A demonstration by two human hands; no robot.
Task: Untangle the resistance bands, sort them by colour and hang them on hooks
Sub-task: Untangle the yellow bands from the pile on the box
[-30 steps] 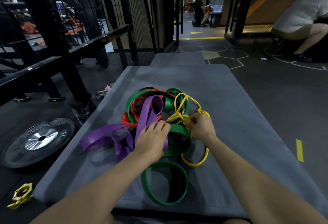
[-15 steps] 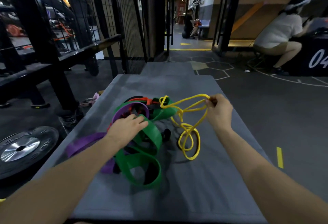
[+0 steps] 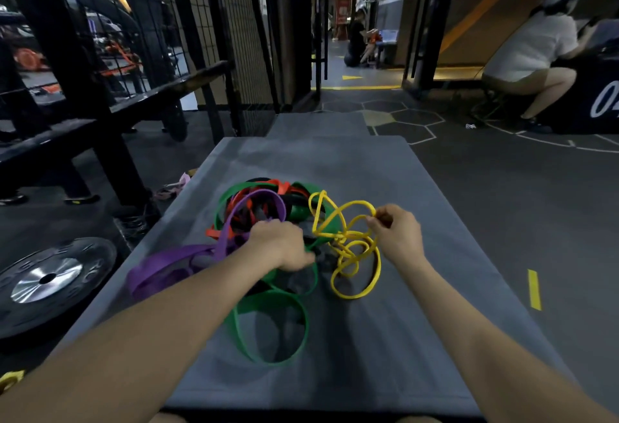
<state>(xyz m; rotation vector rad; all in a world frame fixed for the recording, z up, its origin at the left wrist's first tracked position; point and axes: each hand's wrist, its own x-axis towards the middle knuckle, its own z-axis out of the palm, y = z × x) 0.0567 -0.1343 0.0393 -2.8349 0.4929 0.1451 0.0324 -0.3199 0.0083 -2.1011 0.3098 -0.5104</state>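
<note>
A tangle of resistance bands lies on a grey padded platform. Thin yellow bands loop at the pile's right side. My right hand pinches a raised yellow loop between thumb and fingers. Wide green bands curl toward me and also ring the pile's far side. Purple bands trail off to the left, and orange-red bands sit in the middle with a black one. My left hand presses down on the pile's centre, fingers curled into the green and dark bands. No hooks are in view.
A black weight plate lies on the floor at left, beside a black steel rack. A yellow collar sits at the lower left. A person in a white shirt crouches at the far right; another sits down the corridor.
My right hand dragged the yellow bands out to the right of the pile, raised them, then lowered them slightly. My left hand stayed on the pile, shifting toward its centre.
</note>
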